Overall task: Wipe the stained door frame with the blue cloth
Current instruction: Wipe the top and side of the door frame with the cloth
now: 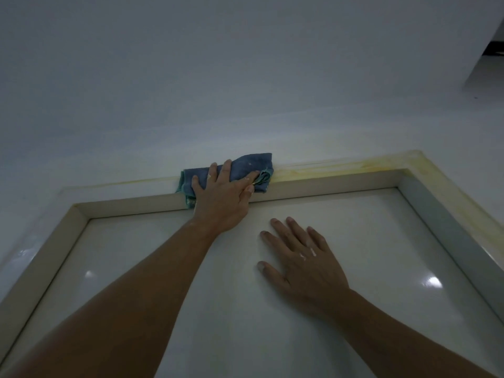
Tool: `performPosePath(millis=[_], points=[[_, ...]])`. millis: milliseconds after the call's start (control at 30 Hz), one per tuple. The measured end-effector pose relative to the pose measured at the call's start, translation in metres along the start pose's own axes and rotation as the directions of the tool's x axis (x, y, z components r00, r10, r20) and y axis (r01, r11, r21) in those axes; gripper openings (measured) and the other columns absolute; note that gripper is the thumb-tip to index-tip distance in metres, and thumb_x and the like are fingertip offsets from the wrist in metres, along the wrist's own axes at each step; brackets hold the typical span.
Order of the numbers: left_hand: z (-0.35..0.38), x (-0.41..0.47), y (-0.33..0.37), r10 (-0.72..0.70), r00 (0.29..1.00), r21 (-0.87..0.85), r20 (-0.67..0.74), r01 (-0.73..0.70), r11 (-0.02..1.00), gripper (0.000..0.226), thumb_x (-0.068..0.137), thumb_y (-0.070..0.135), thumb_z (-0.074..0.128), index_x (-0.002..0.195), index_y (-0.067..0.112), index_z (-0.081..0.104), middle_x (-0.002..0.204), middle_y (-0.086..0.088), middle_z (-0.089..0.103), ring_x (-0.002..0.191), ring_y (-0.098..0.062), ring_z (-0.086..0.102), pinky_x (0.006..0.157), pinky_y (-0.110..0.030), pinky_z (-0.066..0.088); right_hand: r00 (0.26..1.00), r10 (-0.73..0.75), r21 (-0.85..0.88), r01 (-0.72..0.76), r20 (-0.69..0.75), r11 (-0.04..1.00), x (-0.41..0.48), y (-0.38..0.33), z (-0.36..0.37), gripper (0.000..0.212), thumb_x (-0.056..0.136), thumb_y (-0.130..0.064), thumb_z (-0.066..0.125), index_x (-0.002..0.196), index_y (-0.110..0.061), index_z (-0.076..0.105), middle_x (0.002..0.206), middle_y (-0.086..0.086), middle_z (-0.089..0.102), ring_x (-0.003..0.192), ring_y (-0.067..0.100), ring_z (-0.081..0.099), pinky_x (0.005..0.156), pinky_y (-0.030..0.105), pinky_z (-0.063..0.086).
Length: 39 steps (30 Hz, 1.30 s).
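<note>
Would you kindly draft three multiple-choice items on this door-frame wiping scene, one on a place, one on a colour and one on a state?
1. Where does the folded blue cloth lie?
A. on the cream door frame's top rail
B. on the floor
C. on the right jamb

2. What colour is the stain beside the cloth?
A. red
B. yellow
C. black

3. How is the right hand?
A. gripping the cloth
B. in a fist
C. flat on the glossy white door

Answers:
1 A, the left hand presses it there.
2 B, yellowish streaks run to the right corner.
3 C, its fingers are spread on the panel.
</note>
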State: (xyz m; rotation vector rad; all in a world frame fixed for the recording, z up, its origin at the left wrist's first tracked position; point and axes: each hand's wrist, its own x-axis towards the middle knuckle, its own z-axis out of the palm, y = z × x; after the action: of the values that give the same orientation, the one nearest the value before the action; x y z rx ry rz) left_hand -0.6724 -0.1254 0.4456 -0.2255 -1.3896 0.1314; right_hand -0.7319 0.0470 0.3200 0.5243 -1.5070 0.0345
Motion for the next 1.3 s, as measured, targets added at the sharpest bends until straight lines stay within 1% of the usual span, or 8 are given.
performPosePath(millis=[100,300,433,533,633,867,1167,1300], points=[[0.006,0.007,0.03,0.034,0.999,-0.002,0.001,-0.034,0.999,0.042,0.098,0.048,0.024,0.14,0.053,0.027,0.16,-0.006,0.014,0.146,-0.033,0.006,0.109,-0.068,0.002,1.0,0.0,0.008,0.0,-0.004,1.0,-0.002,0.006,-0.001,0.068,0.093,-0.069,0.012,0.154,-0.039,0.016,0.168,-0.01,0.005,0.155,0.014,-0.004,0.126,0.043,0.002],[0.013,0.023,0.095,0.098,0.994,-0.058,0.056,-0.095,0.994,0.044,0.098,0.048,0.024,0.142,0.052,0.024,0.161,-0.008,0.01,0.146,-0.038,0.0,0.107,-0.07,-0.003,1.0,0.005,0.019,-0.004,-0.018,1.0,-0.013,0.018,-0.002,0.063,0.096,-0.064,0.02,0.153,-0.037,0.018,0.168,-0.009,0.01,0.155,0.014,-0.002,0.125,0.044,0.003],[0.011,0.028,0.106,0.109,0.991,-0.084,0.075,-0.103,0.991,0.043,0.099,0.05,0.022,0.141,0.053,0.026,0.161,-0.005,0.01,0.147,-0.033,0.0,0.108,-0.068,-0.004,1.0,0.004,0.012,-0.004,-0.023,1.0,-0.017,0.025,-0.005,0.063,0.096,-0.063,0.02,0.153,-0.036,0.021,0.167,-0.009,0.013,0.155,0.016,0.001,0.124,0.044,0.004],[0.01,0.026,0.091,0.142,0.988,-0.068,0.067,-0.137,0.988,0.041,0.1,0.048,0.02,0.14,0.055,0.027,0.161,-0.001,0.013,0.147,-0.027,0.004,0.109,-0.067,0.0,1.0,0.014,0.001,-0.014,-0.013,1.0,-0.019,0.029,-0.006,0.063,0.095,-0.066,0.018,0.152,-0.038,0.022,0.167,-0.011,0.012,0.155,0.015,0.001,0.124,0.043,0.004],[0.009,0.023,0.064,0.142,0.989,-0.063,0.041,-0.139,0.988,0.041,0.1,0.048,0.02,0.138,0.056,0.028,0.16,0.001,0.016,0.147,-0.024,0.007,0.11,-0.067,0.004,1.0,0.018,-0.025,-0.017,0.008,1.0,-0.018,0.028,-0.006,0.065,0.095,-0.068,0.015,0.154,-0.04,0.017,0.168,-0.013,0.006,0.154,0.013,-0.004,0.125,0.042,0.001],[-0.001,0.009,-0.018,0.088,0.996,-0.019,0.023,-0.087,0.996,0.041,0.098,0.049,0.02,0.137,0.058,0.026,0.159,0.004,0.018,0.147,-0.022,0.01,0.109,-0.065,0.006,0.999,0.042,-0.074,-0.04,0.031,0.996,-0.021,0.027,-0.01,0.065,0.095,-0.069,0.012,0.155,-0.043,0.011,0.167,-0.016,-0.002,0.153,0.01,-0.011,0.126,0.041,0.002],[-0.025,-0.012,-0.124,-0.074,0.996,0.011,0.054,0.074,0.997,0.042,0.1,0.045,0.026,0.141,0.05,0.031,0.16,0.004,0.017,0.147,-0.022,0.01,0.112,-0.064,0.008,0.996,0.082,-0.065,-0.08,0.034,0.995,-0.006,0.002,-0.006,0.066,0.094,-0.067,0.015,0.154,-0.042,0.015,0.168,-0.009,-0.002,0.154,0.013,-0.007,0.126,0.041,0.001],[-0.029,-0.014,-0.126,-0.142,0.987,0.028,0.075,0.141,0.99,0.042,0.1,0.046,0.028,0.141,0.05,0.031,0.16,0.002,0.016,0.147,-0.026,0.009,0.111,-0.066,0.007,0.998,0.038,-0.101,-0.033,0.056,0.994,0.0,-0.013,0.001,0.069,0.091,-0.069,0.001,0.155,-0.044,0.004,0.167,-0.009,-0.012,0.153,0.013,-0.016,0.125,0.04,-0.003]])
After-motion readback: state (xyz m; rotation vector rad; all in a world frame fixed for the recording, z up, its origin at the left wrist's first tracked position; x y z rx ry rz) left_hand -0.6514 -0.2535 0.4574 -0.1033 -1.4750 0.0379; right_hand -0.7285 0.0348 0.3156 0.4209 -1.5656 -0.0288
